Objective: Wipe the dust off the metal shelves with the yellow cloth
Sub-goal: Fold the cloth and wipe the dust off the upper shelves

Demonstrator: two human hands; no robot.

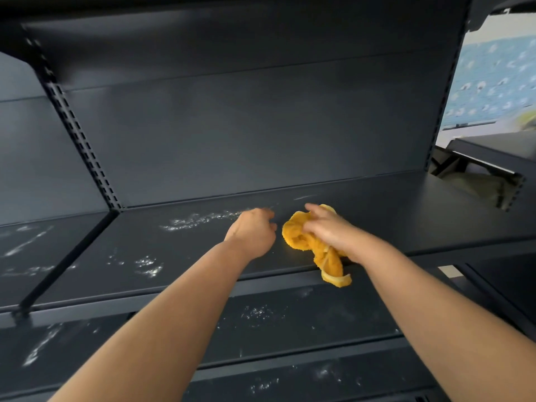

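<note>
A crumpled yellow cloth (307,242) lies on the dark metal shelf (406,216), one corner hanging over the front edge. My right hand (327,227) presses down on it and grips it. Just left of the cloth, my left hand (255,227) rests on the shelf with fingers curled and nothing in it. White dust (200,220) streaks the shelf left of my left hand, with more specks (149,265) nearer the front edge. The shelf to the right of the cloth looks dust-free.
A lower shelf (290,317) below carries scattered dust, as does the neighbouring left bay (26,245). A slotted upright (78,126) divides the bays. The back panel (246,126) rises behind. Another rack (487,158) stands at the right.
</note>
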